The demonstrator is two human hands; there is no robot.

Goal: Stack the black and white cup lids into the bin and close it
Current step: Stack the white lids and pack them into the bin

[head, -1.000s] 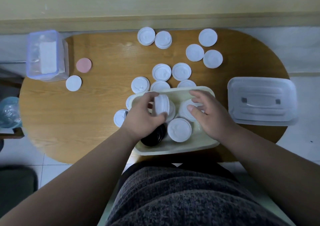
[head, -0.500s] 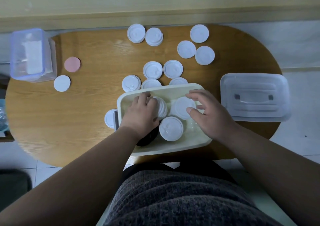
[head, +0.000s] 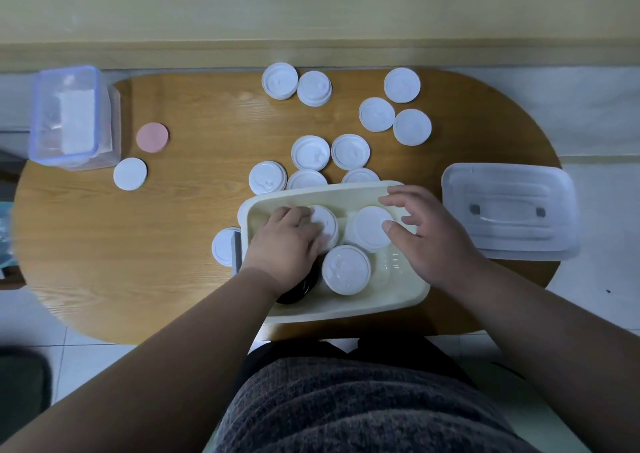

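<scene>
Just behind bin (head: 346,189), loose white lids (head: 310,152).

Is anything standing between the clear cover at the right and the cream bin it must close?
Yes. The right hand lies over the right rim of the bin, beside the cover, and the left hand holds white lids inside it. Nothing else visible.
</scene>
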